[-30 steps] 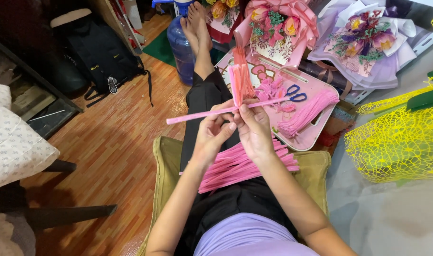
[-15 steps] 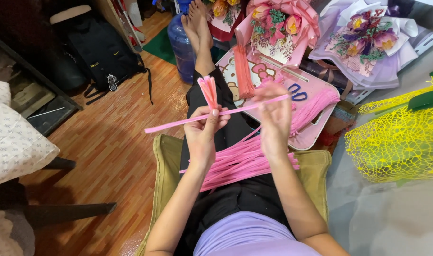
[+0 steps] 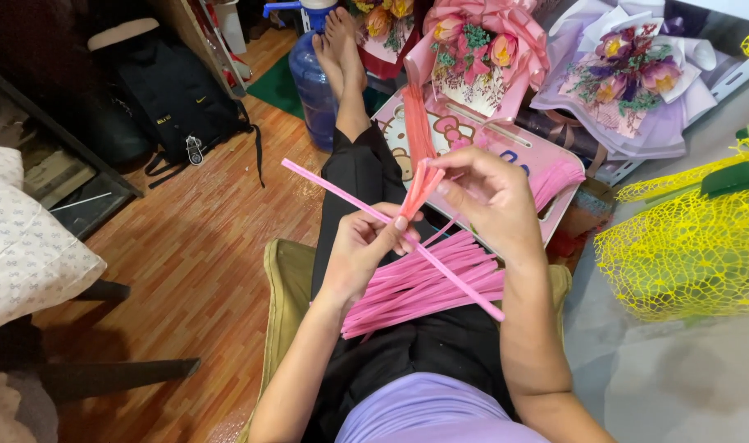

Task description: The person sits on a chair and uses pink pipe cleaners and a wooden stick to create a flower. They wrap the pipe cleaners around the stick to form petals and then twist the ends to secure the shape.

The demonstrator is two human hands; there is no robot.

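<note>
Both hands pinch | left hand — pink strip (crossing fingertips) | right hand — folded strips

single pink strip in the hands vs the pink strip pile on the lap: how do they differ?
The single long pink strip is lifted, held by the left hand and slanting from upper left to lower right; the loose pile of pink strips rests on the black-trousered lap. The single strip stands alone and straight; the pile's strips lie fanned and overlapping. The single strip crosses over the pile. Both share the same pink colour and narrow, flat shape.
</note>
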